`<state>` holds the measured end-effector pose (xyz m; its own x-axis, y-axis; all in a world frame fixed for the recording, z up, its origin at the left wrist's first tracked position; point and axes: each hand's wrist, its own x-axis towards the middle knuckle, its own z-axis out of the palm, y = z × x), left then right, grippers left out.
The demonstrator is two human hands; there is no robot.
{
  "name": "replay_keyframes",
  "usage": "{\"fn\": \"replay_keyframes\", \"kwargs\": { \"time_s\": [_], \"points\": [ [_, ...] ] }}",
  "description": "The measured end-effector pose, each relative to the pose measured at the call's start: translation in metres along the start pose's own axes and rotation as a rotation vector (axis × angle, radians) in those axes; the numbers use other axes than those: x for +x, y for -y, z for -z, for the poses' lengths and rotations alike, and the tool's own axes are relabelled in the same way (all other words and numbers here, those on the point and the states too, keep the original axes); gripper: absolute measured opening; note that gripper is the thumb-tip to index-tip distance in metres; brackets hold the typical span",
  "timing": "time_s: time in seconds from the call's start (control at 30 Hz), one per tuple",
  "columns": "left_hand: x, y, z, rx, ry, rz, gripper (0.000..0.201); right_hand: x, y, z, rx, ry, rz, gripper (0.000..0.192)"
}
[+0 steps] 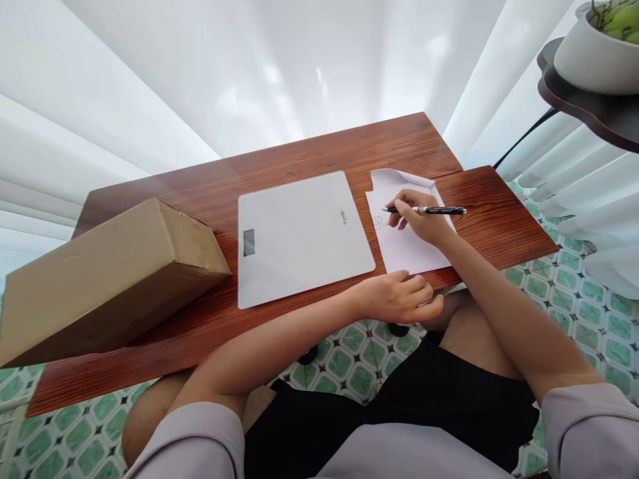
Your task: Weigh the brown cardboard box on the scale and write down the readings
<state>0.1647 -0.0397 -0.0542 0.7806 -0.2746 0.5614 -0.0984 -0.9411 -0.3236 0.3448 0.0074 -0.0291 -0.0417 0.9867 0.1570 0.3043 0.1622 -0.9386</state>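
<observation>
My right hand (417, 211) grips a black-and-silver pen (442, 210) above a white sheet of paper (417, 249) that carries some small dark writing. The pen lies nearly level, its tip pointing left. At the table's front edge, my left hand (403, 297) rests by the sheet's lower edge, fingers loosely bent and somewhat apart, holding nothing. Left of the paper lies a flat white digital scale (299, 239), its grey display (248, 242) dark with no readable digits. The sheet's far edge is folded or curled.
A closed brown cardboard box (94, 279) stands on the left of the wooden table (319, 156). White curtains (309, 66) hang behind. At upper right, a white bowl (596, 60) with green fruit sits on a dark wavy-edged stand (574, 100). The floor (344, 359) is green-tiled.
</observation>
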Motion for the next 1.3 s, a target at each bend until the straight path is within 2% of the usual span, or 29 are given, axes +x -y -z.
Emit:
{"fn": "replay_keyframes", "kwargs": {
  "time_s": [0.17,0.33,0.63,1.0,1.2,1.3],
  "points": [
    [-0.002,0.000,-0.001,-0.065,0.083,0.047,0.018,-0.003,-0.006,-0.013,-0.094,-0.034,-0.006,0.048],
    [-0.002,0.001,-0.001,-0.121,0.137,0.104,0.018,-0.004,-0.011,-0.018,-0.222,0.017,-0.014,0.042],
    [-0.002,0.001,0.000,-0.150,0.120,0.152,0.015,-0.003,-0.014,-0.018,-0.238,0.023,-0.053,0.042],
    [-0.002,0.000,-0.003,-0.152,0.111,0.171,0.013,-0.003,-0.016,-0.020,-0.248,0.008,0.047,0.036],
    [-0.002,0.001,-0.002,-0.159,0.103,0.184,0.015,-0.003,-0.014,-0.021,-0.246,0.010,-0.003,0.035],
    [-0.003,0.000,-0.003,-0.161,0.111,0.185,0.015,-0.002,-0.014,-0.021,-0.253,0.016,0.017,0.036]
  ]
}}
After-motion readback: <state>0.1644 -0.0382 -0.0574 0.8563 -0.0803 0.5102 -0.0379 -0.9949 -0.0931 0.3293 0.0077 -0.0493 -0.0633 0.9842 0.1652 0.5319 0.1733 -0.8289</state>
